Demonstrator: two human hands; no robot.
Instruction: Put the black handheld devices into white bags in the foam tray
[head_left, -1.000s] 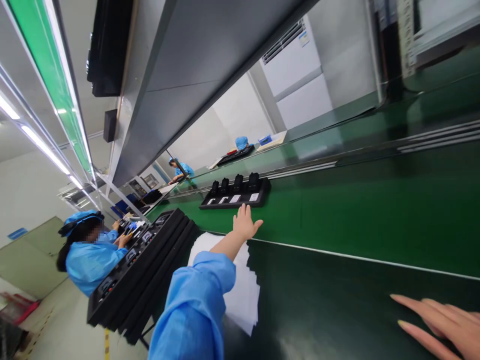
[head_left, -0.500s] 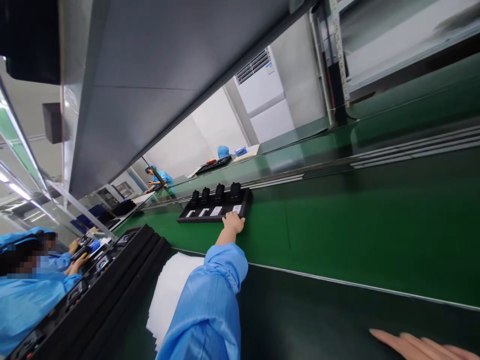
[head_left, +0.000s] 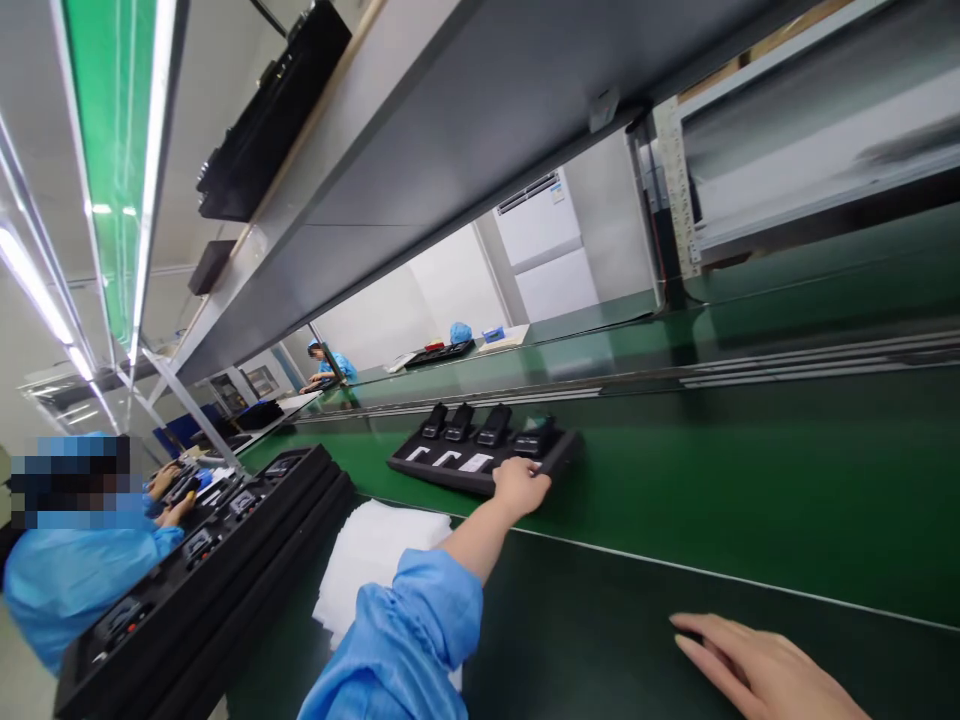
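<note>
tray (head_left: 480,470) on belt (head_left: 712,480), sheet stack (head_left: 375,550) in front, stacked trays (head_left: 202,560) to its left, co-worker (head_left: 75,560) beyond

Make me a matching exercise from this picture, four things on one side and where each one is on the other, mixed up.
Things:
1. left hand
2. right hand
3. stack of white sheets
4. tray of black devices

Places:
A. flat on the dark bench edge
B. on the green belt
C. gripping the tray's near edge
D. beside the long black trays

Pairs: 1-C, 2-A, 3-D, 4-B
</note>
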